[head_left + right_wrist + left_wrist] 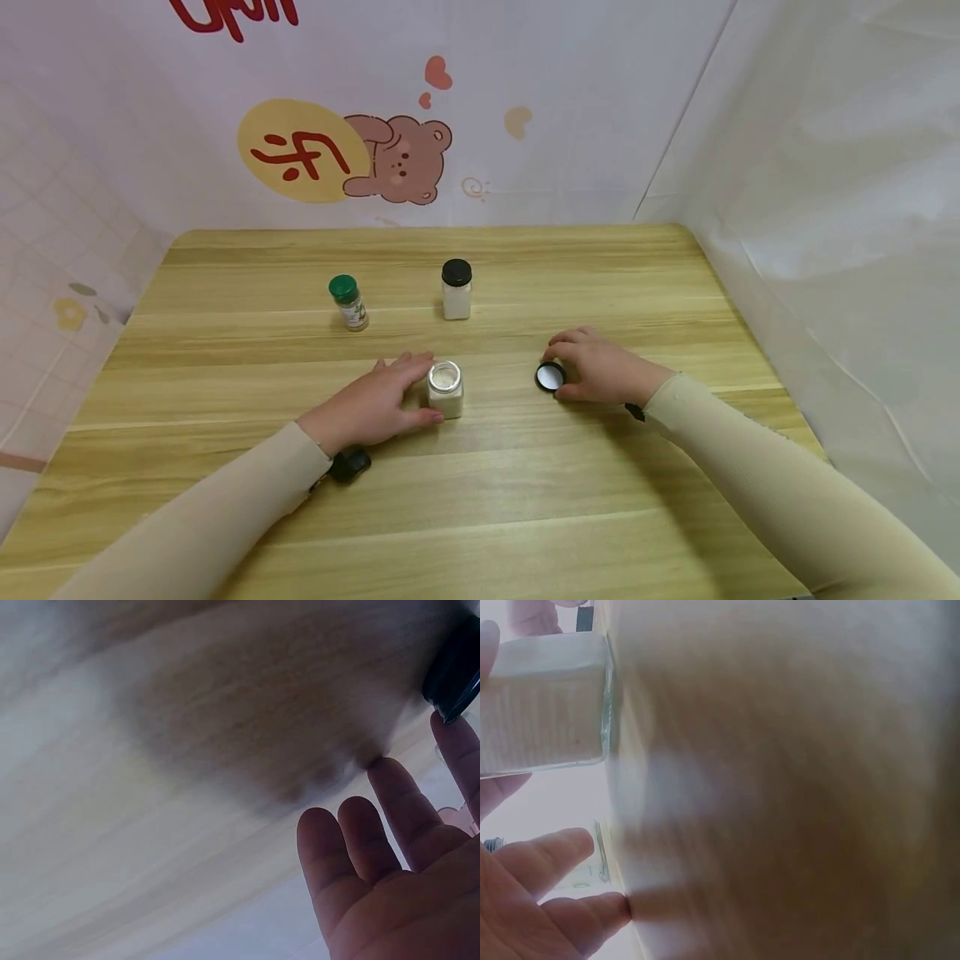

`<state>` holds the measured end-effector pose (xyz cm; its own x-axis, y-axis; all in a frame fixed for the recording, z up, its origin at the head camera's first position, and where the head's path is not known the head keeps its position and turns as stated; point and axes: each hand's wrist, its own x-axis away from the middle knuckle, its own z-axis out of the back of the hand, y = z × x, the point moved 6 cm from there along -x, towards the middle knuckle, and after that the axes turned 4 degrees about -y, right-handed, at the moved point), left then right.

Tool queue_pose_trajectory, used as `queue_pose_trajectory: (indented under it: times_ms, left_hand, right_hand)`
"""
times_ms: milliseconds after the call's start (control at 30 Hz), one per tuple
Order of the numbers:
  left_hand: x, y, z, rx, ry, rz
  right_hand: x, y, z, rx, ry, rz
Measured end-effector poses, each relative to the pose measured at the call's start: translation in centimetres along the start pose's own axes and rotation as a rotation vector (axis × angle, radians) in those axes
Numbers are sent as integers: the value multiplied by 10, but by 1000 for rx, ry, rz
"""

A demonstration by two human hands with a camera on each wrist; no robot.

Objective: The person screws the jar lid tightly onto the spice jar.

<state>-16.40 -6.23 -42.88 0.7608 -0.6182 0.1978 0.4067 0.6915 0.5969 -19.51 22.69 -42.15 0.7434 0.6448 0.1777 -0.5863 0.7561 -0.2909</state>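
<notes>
A square glass jar (446, 403) of pale contents stands uncapped on the table, its round mouth facing up. My left hand (377, 406) holds it with the thumb at the near side and the index finger at the far side. In the left wrist view the jar (547, 705) lies between thumb and finger, the other fingers spread away from it. To the right, my right hand (603, 367) pinches a black lid (551, 377) between thumb and fingers, its white inside showing upward. In the right wrist view, a fingertip meets the lid's edge (450, 671); the thumb is hidden there.
Behind the left hand stands a small green-capped spice jar (349, 303). Right of it, farther back than the uncapped jar, is a similar square jar with a black lid (457, 291). The wooden table (480, 533) meets white printed sheeting (585, 167) at the back and sides.
</notes>
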Motion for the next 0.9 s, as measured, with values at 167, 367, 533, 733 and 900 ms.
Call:
queue_pose_trajectory:
  times_ms: [167, 367, 533, 733, 900]
  left_hand:
    - [0, 0, -1, 12, 0, 9]
    - [0, 2, -1, 27, -3, 16]
    - [-1, 2, 0, 37, -14, 26]
    - [-2, 1, -1, 35, -19, 34]
    - [-2, 2, -1, 29, -15, 37]
  right_hand:
    - [0, 0, -1, -2, -3, -6]
    - [0, 1, -2, -16, -38, -44]
    - [0, -1, -2, -16, -41, -49]
    - [-1, -1, -2, -13, -40, -61]
    - [-1, -1, -2, -10, -36, -62]
